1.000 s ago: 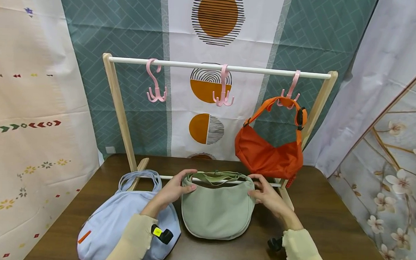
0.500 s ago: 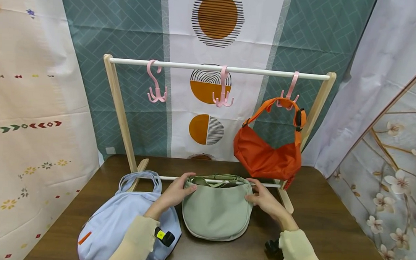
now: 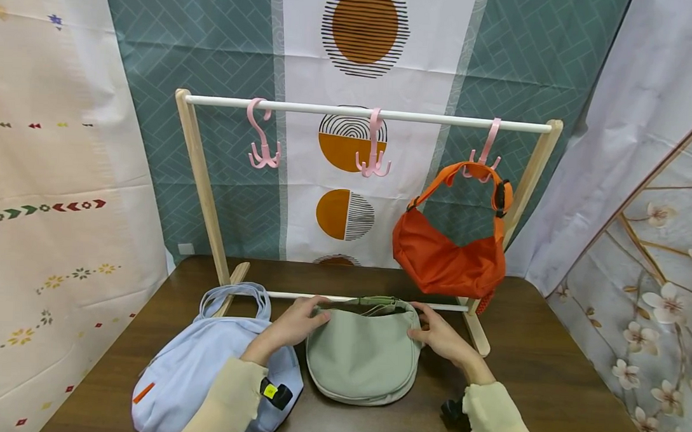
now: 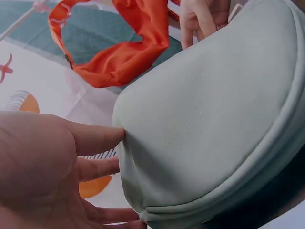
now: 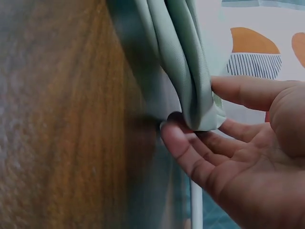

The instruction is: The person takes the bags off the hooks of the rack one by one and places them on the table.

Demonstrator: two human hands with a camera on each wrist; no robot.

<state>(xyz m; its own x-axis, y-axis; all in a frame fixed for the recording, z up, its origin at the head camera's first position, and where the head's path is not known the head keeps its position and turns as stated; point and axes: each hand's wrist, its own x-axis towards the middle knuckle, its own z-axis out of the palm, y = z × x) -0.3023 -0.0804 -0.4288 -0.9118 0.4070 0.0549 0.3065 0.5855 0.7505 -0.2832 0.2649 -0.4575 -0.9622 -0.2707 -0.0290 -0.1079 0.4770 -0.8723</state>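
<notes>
A sage-green shoulder bag (image 3: 364, 353) stands near the middle of the table, its strap sunk at the opening. My left hand (image 3: 295, 321) pinches its upper left corner, and in the left wrist view the thumb (image 4: 97, 138) presses the front fabric with the fingers behind. At the opposite corner my right hand (image 3: 441, 337) grips the bag's edge. The right wrist view shows that side of the bag (image 5: 183, 62) folded between thumb and fingers. Part of the strap and the bag's back are hidden.
A pale blue bag (image 3: 215, 370) lies on the table (image 3: 546, 375) beneath my left forearm. Behind stands a rack with a white rail (image 3: 327, 108). Pink hooks (image 3: 373, 147) hang from it, and the right one carries an orange bag (image 3: 450, 258).
The green bag's upper edge has come down slightly, and its strap has sunk lower at the opening. Both hands have lowered a little with it and keep their hold on the corners.
</notes>
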